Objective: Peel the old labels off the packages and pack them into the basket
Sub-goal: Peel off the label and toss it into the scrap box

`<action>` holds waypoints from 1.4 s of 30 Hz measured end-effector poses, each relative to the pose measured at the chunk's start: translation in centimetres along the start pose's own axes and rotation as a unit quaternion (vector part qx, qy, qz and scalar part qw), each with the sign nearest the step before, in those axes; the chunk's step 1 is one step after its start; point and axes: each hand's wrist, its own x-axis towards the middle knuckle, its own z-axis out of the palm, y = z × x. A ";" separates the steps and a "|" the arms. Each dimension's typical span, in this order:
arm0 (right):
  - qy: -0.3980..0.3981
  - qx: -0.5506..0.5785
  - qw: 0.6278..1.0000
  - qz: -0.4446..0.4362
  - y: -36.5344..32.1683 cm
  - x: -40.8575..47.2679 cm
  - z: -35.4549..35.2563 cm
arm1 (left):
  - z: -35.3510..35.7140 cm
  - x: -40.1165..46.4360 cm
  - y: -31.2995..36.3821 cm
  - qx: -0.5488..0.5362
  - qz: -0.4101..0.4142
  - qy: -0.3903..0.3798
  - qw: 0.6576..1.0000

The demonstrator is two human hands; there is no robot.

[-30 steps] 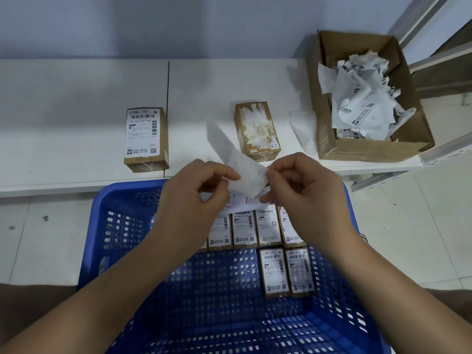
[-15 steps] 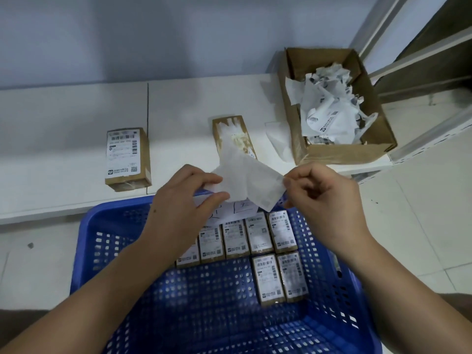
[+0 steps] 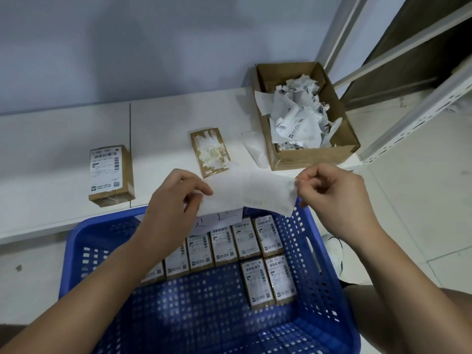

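Compared with half a second earlier, the white label sheet is now drawn out wider and flatter, and the two hands are set further apart. Its left end is pinched by the left hand and its right end by the right hand, fingers curled on the paper in both cases. The sheet is held in the air over the far rim of the blue basket, with its long axis running left to right and its printed side turned away.

Inside the basket, a row of labelled packages is packed along the far wall, and two more packages lie in front of them at the right. Part of the row is hidden by the left forearm.

On the white table beyond, a peeled package with torn paper residue lies with its long axis pointing away, just behind the sheet. A package with its label intact lies well to the left. At the right, a cardboard box is filled with crumpled labels.
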 end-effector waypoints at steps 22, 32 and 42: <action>0.024 -0.271 0.962 0.021 2.6 3.4 -2.0 | 10.8 25.6 6.3 -0.360 -0.061 0.002 0.931; 0.008 -0.277 0.961 0.005 2.9 3.7 -2.3 | 15.9 28.7 2.9 0.161 -0.009 -0.129 0.978; 0.000 -0.283 0.959 0.005 3.1 3.5 -1.9 | 13.1 28.5 3.1 0.138 -0.013 -0.087 0.986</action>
